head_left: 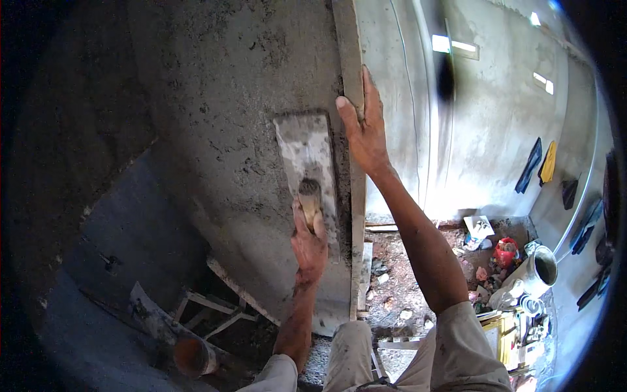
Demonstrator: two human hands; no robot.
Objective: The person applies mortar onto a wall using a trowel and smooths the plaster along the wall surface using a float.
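My left hand (pixel 309 245) is closed round the handle of a plastering float (pixel 307 144), a long flat rectangular plate smeared with grey mortar. The plate lies against the wet grey plaster (pixel 228 137) of a wall. Just right of the float, a long narrow wooden board (pixel 358 261) runs upright along the wall's edge. My right hand (pixel 368 134) grips this board higher up, thumb on its plaster side and fingers stretched along its outer side.
At the lower left stand an orange-brown bucket (pixel 191 357) and a pale wooden frame (pixel 212 310). Rubble covers the floor (pixel 401 287) on the right. A whitish bucket (pixel 539 269) and a red bag (pixel 505 252) sit there. Clothes (pixel 547 162) hang on the far wall.
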